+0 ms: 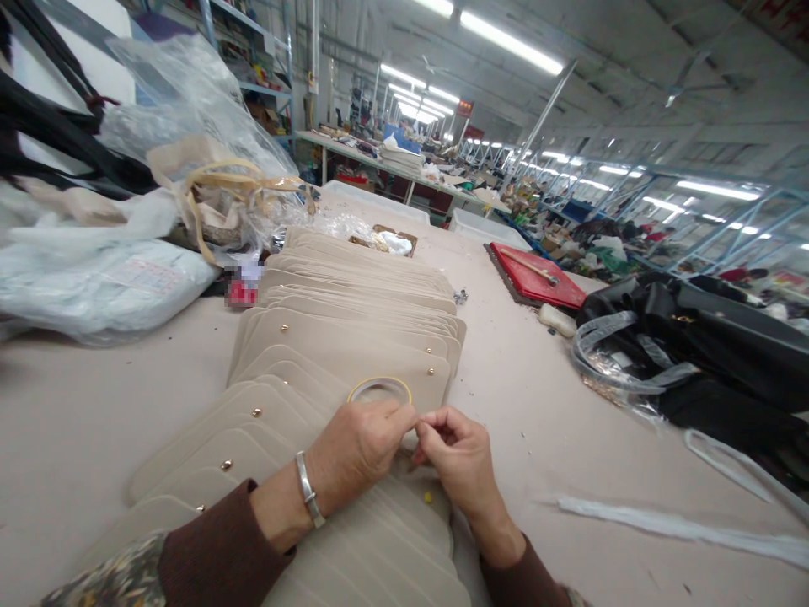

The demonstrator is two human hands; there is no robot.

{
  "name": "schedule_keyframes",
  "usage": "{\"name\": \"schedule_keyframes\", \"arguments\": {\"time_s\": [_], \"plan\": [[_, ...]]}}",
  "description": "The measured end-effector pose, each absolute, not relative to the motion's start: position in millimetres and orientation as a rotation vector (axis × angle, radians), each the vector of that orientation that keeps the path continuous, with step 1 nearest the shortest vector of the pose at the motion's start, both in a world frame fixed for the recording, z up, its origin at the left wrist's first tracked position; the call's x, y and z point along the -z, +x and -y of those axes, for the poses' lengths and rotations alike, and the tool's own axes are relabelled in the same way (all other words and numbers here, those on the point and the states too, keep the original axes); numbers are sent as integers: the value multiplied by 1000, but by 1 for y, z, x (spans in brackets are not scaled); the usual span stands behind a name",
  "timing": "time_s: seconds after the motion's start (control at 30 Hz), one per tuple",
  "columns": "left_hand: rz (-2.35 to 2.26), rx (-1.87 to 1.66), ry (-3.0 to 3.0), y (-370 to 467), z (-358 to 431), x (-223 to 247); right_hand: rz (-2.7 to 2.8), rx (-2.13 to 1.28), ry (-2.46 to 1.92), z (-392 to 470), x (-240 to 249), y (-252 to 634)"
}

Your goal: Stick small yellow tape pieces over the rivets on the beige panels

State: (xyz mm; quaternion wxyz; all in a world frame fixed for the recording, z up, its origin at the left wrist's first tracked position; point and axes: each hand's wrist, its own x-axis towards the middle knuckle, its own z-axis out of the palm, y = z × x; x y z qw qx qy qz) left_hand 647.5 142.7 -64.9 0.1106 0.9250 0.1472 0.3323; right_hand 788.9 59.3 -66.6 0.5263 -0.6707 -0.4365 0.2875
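Observation:
My left hand (370,438), with a silver bracelet at the wrist, is closed at the near side of a roll of tape (380,384) with a yellow rim. Most of the roll's lower part is hidden behind that hand. My right hand (458,455) is closed in a pinch, its fingertips meeting those of the left. What it pinches is too small to make out. Beneath both hands lie overlapping beige flat panels (354,346) with rounded corners and small gold studs, fanned in a long row. A small yellow bit (428,497) rests on them below the right hand.
Plastic-wrapped packages (101,287) and loose straps (221,181) crowd the left. A red board (537,274) with a hammer (527,265) on it lies at the back right. Black bags (708,337) fill the right, with a white strip (670,524) nearer.

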Motion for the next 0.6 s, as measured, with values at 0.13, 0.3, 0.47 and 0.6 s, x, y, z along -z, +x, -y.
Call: {"name": "schedule_keyframes", "arguments": {"time_s": [0.13,0.3,0.47,0.6], "plan": [[-390,-1035,2729,648,-138,63,713,-860,-1571,-66,70,803],[-678,-655,2878,649,-144,61,712,-940,-1672,-67,79,829],[-753,-288,2895,652,-149,60,934,-921,-1785,-64,84,828],[-758,-262,2860,651,-146,60,1235,-679,-1930,-65,78,821]]}}
